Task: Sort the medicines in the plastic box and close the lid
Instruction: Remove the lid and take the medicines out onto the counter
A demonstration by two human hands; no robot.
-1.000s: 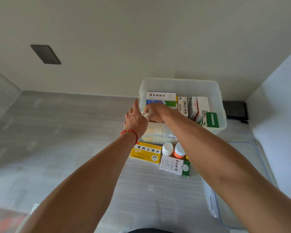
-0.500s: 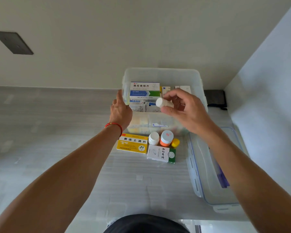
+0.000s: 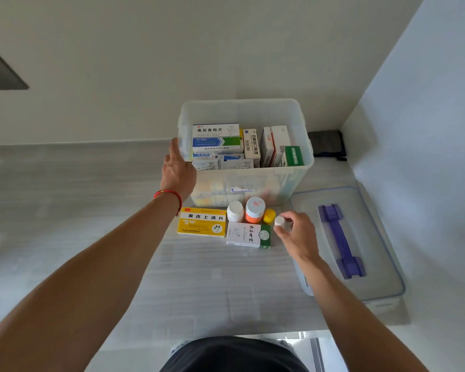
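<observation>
The clear plastic box stands at the back of the grey counter, holding several medicine cartons upright. My left hand rests against the box's left front corner with fingers straight. My right hand pinches a small white bottle low over the counter, just right of the yellow-capped bottle. In front of the box sit a white bottle, an orange bottle, a yellow carton and a white-and-green carton. The box's lid with a purple handle lies flat to the right.
A white wall runs behind the box and another closes the right side. A dark pouch lies in the back right corner. The counter's front edge is near my body. Open grey counter stretches to the left.
My right hand lifted the small white bottle out of the box and brought it down to the counter beside the other bottles. My left hand stayed on the box's corner.
</observation>
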